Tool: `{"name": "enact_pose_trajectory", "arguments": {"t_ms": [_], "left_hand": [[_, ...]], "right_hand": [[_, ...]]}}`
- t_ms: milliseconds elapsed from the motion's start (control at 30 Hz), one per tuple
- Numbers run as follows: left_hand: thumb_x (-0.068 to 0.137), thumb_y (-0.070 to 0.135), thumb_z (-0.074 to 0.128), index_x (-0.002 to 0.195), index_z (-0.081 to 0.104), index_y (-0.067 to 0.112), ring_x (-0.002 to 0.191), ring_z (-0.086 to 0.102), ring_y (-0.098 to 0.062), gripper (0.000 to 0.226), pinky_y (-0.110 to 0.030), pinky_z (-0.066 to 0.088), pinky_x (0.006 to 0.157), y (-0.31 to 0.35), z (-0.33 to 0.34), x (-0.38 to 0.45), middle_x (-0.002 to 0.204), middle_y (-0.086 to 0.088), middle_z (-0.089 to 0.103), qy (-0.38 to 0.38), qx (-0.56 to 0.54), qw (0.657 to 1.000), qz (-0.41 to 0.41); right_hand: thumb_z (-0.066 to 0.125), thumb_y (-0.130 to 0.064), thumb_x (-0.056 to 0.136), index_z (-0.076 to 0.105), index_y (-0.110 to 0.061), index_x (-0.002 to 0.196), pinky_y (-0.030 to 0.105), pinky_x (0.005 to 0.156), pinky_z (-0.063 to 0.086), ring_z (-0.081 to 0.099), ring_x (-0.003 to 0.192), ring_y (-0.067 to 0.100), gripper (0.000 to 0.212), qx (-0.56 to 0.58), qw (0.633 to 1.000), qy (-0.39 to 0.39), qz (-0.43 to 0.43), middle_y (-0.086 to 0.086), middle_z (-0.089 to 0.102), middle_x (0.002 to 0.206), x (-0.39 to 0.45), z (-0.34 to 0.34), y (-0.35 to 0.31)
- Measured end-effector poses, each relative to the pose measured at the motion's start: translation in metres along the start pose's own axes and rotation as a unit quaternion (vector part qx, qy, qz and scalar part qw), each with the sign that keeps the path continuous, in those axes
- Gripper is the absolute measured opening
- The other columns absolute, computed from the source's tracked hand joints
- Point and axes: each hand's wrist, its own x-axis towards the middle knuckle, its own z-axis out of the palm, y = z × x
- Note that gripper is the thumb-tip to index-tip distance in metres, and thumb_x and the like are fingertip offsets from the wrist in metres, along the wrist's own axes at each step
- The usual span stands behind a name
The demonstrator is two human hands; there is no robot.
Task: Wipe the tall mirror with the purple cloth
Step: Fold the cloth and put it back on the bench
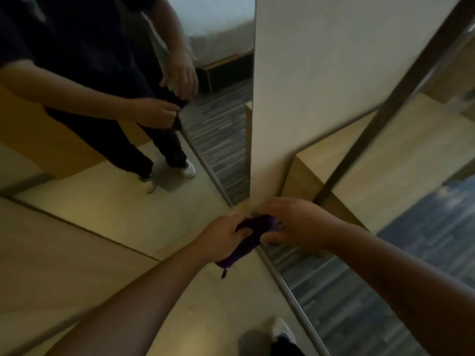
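Purple cloth (253, 236) sits bunched between both hands in front of the tall mirror (128, 124), the left hand (221, 237) gripping its lower part and the right hand (293, 222) pinching its top. Judging by this, the cloth is being readied and wiping has not begun; next it must be pressed flat to the glass. No containers show.

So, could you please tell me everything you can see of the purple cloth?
The purple cloth is dark purple, soft-looking fabric, bunched up rather than spread flat. Both hands hold it in front of the body, low in the view: the left hand grips its lower part, and the right hand closes over its upper end. A loose corner hangs below the left hand. It is not touching the tall mirror, which reflects both hands holding it.
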Motion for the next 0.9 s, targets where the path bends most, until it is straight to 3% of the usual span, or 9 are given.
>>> {"name": "enact_pose_trajectory", "arguments": {"t_ms": [133, 267, 400, 500, 600, 700, 800, 900], "left_hand": [[0.099, 0.029, 0.056, 0.110, 0.062, 0.026, 0.084, 0.056, -0.001, 0.012, -0.021, 0.045, 0.072, 0.077, -0.013, -0.028, 0.102, 0.009, 0.064, -0.046, 0.027, 0.997, 0.053], [0.096, 0.042, 0.060, 0.116, 0.059, 0.028, 0.088, 0.057, -0.004, 0.024, -0.025, 0.049, 0.072, 0.127, -0.006, -0.040, 0.105, 0.010, 0.063, -0.126, 0.053, 0.989, 0.062], [0.092, 0.048, 0.062, 0.114, 0.054, 0.031, 0.090, 0.053, -0.006, 0.029, -0.032, 0.051, 0.079, 0.161, 0.017, -0.038, 0.101, 0.013, 0.054, -0.202, 0.163, 0.961, 0.097], [0.094, 0.043, 0.060, 0.109, 0.052, 0.032, 0.090, 0.053, -0.009, 0.020, -0.034, 0.050, 0.078, 0.180, 0.041, -0.020, 0.098, 0.012, 0.052, -0.221, 0.210, 0.945, 0.115], [0.095, 0.038, 0.057, 0.102, 0.048, 0.034, 0.086, 0.051, -0.007, 0.012, -0.026, 0.044, 0.068, 0.207, 0.068, 0.014, 0.095, 0.014, 0.050, -0.246, 0.221, 0.932, 0.148], [0.097, 0.037, 0.055, 0.106, 0.050, 0.030, 0.081, 0.053, -0.006, 0.011, -0.023, 0.040, 0.060, 0.237, 0.101, 0.060, 0.097, 0.012, 0.055, -0.265, 0.229, 0.927, 0.132], [0.097, 0.039, 0.056, 0.107, 0.052, 0.028, 0.083, 0.056, -0.010, 0.016, -0.029, 0.047, 0.066, 0.255, 0.136, 0.115, 0.098, 0.008, 0.058, -0.276, 0.239, 0.923, 0.125], [0.096, 0.041, 0.056, 0.106, 0.053, 0.026, 0.085, 0.055, -0.012, 0.019, -0.038, 0.051, 0.074, 0.262, 0.171, 0.168, 0.098, 0.007, 0.056, -0.281, 0.243, 0.921, 0.118]], "right_hand": [[0.058, -0.046, 0.094, 0.053, -0.034, 0.131, 0.028, 0.088, 0.047, 0.055, 0.105, 0.010, 0.039, -0.049, 0.998, -0.033, 0.028, -0.012, 0.055, 0.117, -0.062, -0.032, -0.027], [0.054, -0.035, 0.097, 0.061, -0.027, 0.122, 0.027, 0.082, 0.048, 0.061, 0.098, 0.013, 0.027, -0.017, 0.994, -0.076, 0.078, -0.006, 0.064, 0.110, -0.109, -0.045, -0.013], [0.054, -0.034, 0.098, 0.065, -0.020, 0.115, 0.029, 0.082, 0.049, 0.059, 0.089, 0.012, 0.024, 0.018, 0.987, -0.119, 0.106, -0.005, 0.062, 0.100, -0.159, -0.050, 0.023], [0.053, -0.035, 0.099, 0.063, -0.021, 0.114, 0.024, 0.080, 0.047, 0.059, 0.088, 0.009, 0.023, 0.054, 0.979, -0.143, 0.133, -0.006, 0.061, 0.100, -0.195, -0.045, 0.061], [0.055, -0.033, 0.097, 0.061, -0.023, 0.112, 0.027, 0.083, 0.052, 0.060, 0.089, 0.008, 0.020, 0.070, 0.974, -0.154, 0.152, -0.006, 0.062, 0.100, -0.219, -0.037, 0.108], [0.060, -0.028, 0.092, 0.058, -0.027, 0.101, 0.027, 0.081, 0.051, 0.058, 0.085, 0.008, 0.009, 0.081, 0.971, -0.150, 0.168, -0.008, 0.060, 0.095, -0.234, -0.033, 0.166], [0.062, -0.026, 0.090, 0.049, -0.034, 0.089, 0.027, 0.080, 0.051, 0.055, 0.083, 0.005, 0.016, 0.091, 0.973, -0.136, 0.166, -0.012, 0.054, 0.092, -0.238, -0.028, 0.232], [0.059, -0.021, 0.092, 0.052, -0.028, 0.099, 0.032, 0.083, 0.052, 0.058, 0.087, 0.010, 0.012, 0.099, 0.970, -0.141, 0.172, -0.010, 0.054, 0.094, -0.236, -0.024, 0.289]]}}
